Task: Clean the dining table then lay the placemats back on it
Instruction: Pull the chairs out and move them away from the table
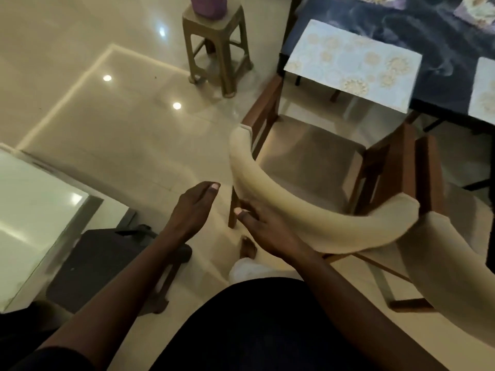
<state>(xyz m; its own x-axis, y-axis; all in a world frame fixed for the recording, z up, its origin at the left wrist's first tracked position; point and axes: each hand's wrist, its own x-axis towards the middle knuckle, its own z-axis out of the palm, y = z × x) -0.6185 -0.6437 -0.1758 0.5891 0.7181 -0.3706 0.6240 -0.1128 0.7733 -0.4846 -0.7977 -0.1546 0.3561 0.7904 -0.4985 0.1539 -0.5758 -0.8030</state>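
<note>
My right hand (267,231) held the cream padded backrest (308,226) of the wooden chair (308,156). The thumb stood out to the left and the fingers seemed to wrap the cushion's lower edge, though part of them was hidden behind it. My left hand (191,210) hovered just left of the backrest, fingers straight and together, touching nothing. I judged it was ready to take the other end of the curve so the chair would move squarely rather than swing.

The chair stood near the corner of the dining table (442,49), far and to the right of me, blocking my way to the near edge. The dark top showed pale swirls, and I could not tell whether they were stone pattern or wipe marks. One floral placemat (353,62) lay at the near-left corner, hanging over the edge above the seat. A second placemat (484,95) sat to its right, cut off by the frame, and a third placemat (476,9) lay at the far side. With the mats on the table, I judged the chair needed shifting before anything else.

Far left, a plastic stool (214,44) carried a purple container (209,5).
</note>
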